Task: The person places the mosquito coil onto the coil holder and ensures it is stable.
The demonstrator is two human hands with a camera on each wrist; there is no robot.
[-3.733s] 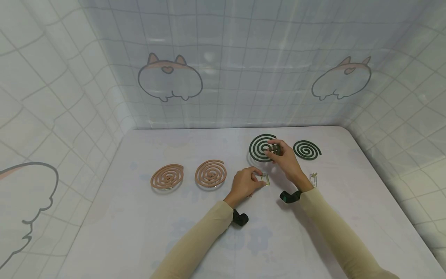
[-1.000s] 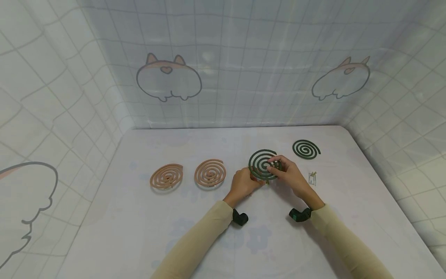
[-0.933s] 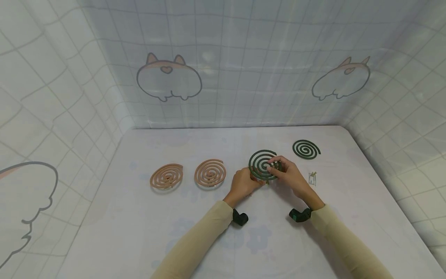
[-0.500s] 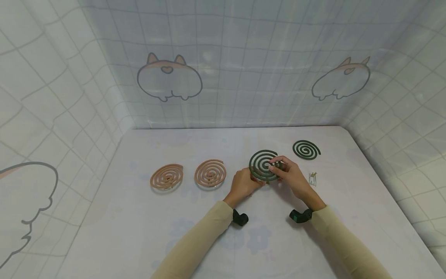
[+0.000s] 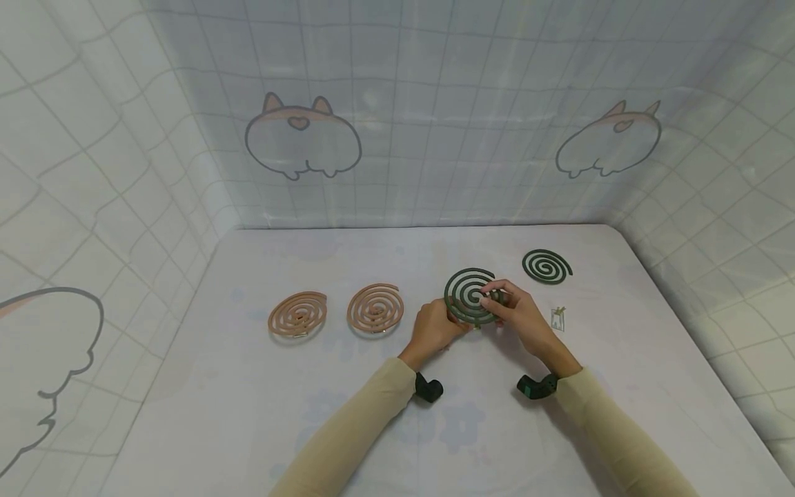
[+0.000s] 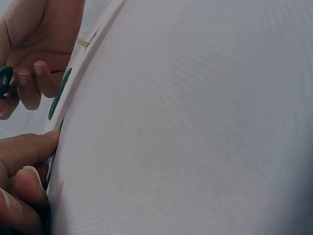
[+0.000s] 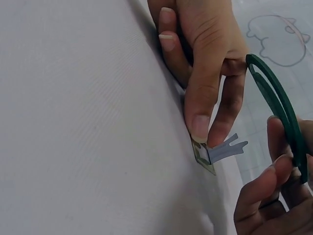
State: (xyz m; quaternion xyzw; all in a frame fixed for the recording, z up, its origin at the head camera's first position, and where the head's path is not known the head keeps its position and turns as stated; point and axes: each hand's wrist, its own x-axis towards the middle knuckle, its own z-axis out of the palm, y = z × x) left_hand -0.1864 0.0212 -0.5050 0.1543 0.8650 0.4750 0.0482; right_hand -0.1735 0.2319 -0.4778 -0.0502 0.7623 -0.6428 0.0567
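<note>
My right hand (image 5: 524, 317) pinches a dark green mosquito coil (image 5: 475, 297) near its centre, holding it in the air above the stand and partly over the left fingers. My left hand (image 5: 431, 328) holds a small metal mosquito coil stand (image 7: 204, 161) down on the table between thumb and finger. In the right wrist view its forked prong (image 7: 227, 150) rises from the flat base, and the tilted coil appears apart from it. The head view hides most of this stand behind coil and hand. Only the coil's edge shows in the left wrist view (image 6: 5, 81).
A second green coil (image 5: 545, 268) lies flat at the back right, with another metal stand (image 5: 557, 318) in front of it. Two brown coils (image 5: 298, 315) sit raised on stands to the left. Grid-patterned curtains (image 5: 422, 138) enclose the white table (image 5: 236, 414).
Since the oldest frame, my right hand has brought the green coil toward me, from behind the stand to above it. During the last second both hands stay nearly still.
</note>
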